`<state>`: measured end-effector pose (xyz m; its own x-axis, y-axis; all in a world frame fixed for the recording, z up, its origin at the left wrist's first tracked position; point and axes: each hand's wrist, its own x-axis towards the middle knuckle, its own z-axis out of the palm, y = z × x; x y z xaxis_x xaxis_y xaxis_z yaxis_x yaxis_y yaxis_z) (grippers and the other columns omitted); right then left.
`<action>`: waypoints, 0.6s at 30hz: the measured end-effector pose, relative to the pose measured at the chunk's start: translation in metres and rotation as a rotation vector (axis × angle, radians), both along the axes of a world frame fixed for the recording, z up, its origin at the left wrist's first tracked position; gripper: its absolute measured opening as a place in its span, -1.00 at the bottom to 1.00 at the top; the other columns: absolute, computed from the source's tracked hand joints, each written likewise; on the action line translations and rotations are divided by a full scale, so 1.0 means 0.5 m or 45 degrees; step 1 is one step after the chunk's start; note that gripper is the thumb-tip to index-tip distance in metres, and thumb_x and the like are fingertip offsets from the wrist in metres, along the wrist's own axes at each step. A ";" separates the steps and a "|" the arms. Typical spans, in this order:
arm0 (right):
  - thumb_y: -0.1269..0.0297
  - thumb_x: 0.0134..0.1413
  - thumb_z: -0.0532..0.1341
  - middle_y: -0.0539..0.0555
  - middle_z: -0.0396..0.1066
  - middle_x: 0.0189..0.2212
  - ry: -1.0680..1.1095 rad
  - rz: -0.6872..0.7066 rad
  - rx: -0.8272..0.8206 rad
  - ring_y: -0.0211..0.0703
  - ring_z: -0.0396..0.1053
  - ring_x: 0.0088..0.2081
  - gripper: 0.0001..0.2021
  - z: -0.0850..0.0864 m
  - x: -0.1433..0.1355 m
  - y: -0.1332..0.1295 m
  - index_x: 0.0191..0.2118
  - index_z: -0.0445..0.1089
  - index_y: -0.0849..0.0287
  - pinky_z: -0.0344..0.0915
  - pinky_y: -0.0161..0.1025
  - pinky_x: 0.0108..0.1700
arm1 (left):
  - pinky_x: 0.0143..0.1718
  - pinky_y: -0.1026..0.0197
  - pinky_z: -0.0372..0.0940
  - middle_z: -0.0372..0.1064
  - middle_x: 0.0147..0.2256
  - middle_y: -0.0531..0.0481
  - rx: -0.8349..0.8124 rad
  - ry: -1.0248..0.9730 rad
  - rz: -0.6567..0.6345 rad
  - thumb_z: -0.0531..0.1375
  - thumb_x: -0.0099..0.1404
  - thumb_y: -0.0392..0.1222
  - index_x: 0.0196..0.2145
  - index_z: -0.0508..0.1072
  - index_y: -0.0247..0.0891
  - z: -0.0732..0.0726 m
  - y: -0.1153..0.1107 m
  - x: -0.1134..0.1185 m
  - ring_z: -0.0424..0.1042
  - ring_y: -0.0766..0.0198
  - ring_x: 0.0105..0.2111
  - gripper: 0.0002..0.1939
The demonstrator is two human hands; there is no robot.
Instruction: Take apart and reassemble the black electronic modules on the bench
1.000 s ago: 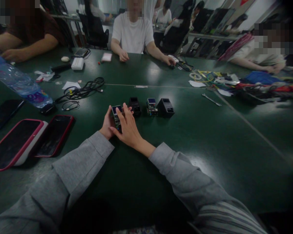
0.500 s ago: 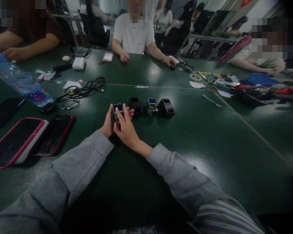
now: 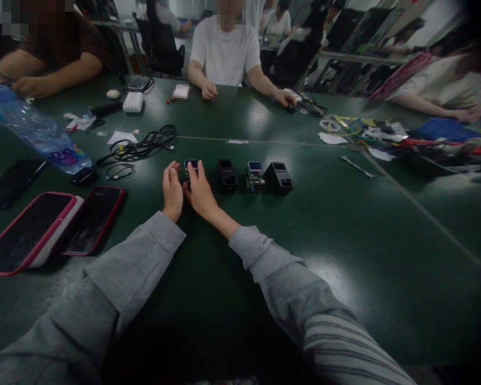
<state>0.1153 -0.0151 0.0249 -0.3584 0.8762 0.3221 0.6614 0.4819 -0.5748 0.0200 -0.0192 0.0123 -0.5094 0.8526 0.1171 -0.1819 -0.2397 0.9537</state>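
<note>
A small circuit board with a screen [image 3: 191, 164] stands on the green table, left of the other devices. My right hand [image 3: 201, 191] grips it, with fingers over its front. Just to the left, my left hand [image 3: 172, 191] is open beside the board, fingers slightly curved and holding nothing. To the right stand a black case [image 3: 226, 175], a second circuit board with a screen [image 3: 255, 176] and another black case [image 3: 279, 177], in a row. The lower part of the gripped board is hidden by my right hand.
Phones [image 3: 94, 220] and a plastic bottle [image 3: 52, 139] lie at the left. Black cables [image 3: 144, 144] are beyond my left hand. A wrench [image 3: 356, 166] and a heap of wires [image 3: 417, 139] are at the right. Across the table a person's hand [image 3: 285, 98] holds a small dark object.
The board has moved away from me, from between both hands to a place in the row. My left hand has let go of it and shifted left; my right hand is still on it.
</note>
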 end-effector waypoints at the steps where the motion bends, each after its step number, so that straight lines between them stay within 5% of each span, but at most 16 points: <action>1: 0.37 0.35 0.09 0.38 -0.30 0.46 -0.028 0.000 -0.011 0.20 -0.16 0.45 -0.36 0.000 0.000 -0.001 0.46 -0.09 0.31 0.12 0.15 0.37 | 0.27 0.15 0.19 0.39 0.17 -0.07 0.000 0.001 -0.017 0.11 0.46 0.04 0.05 0.47 -0.08 -0.001 0.001 0.000 0.34 0.19 0.23 -0.68; 12: 0.47 0.34 0.02 0.19 -0.25 0.47 -0.112 0.011 0.267 0.08 -0.47 0.48 -0.37 0.018 0.013 -0.043 0.46 -0.09 0.15 -0.09 0.21 0.45 | 0.28 0.19 0.16 0.44 0.12 -0.09 0.021 0.078 -0.059 0.12 0.45 -0.01 0.00 0.51 -0.14 0.008 -0.005 0.004 0.35 0.18 0.23 -0.71; 18: 0.43 0.35 -0.01 0.31 -0.27 0.46 -0.136 0.111 0.319 0.14 -0.46 0.48 -0.43 0.024 0.046 -0.096 0.43 -0.01 0.29 -0.13 0.26 0.45 | 0.32 0.15 0.12 0.39 0.18 -0.08 -0.006 0.063 -0.119 0.12 0.44 -0.05 0.01 0.48 -0.15 0.017 -0.007 0.003 0.27 0.17 0.28 -0.73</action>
<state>0.1383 -0.0631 0.0368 -0.4724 0.7385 0.4810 0.6615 0.6578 -0.3603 0.0214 -0.0228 0.0206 -0.4212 0.8967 0.1360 -0.1559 -0.2193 0.9631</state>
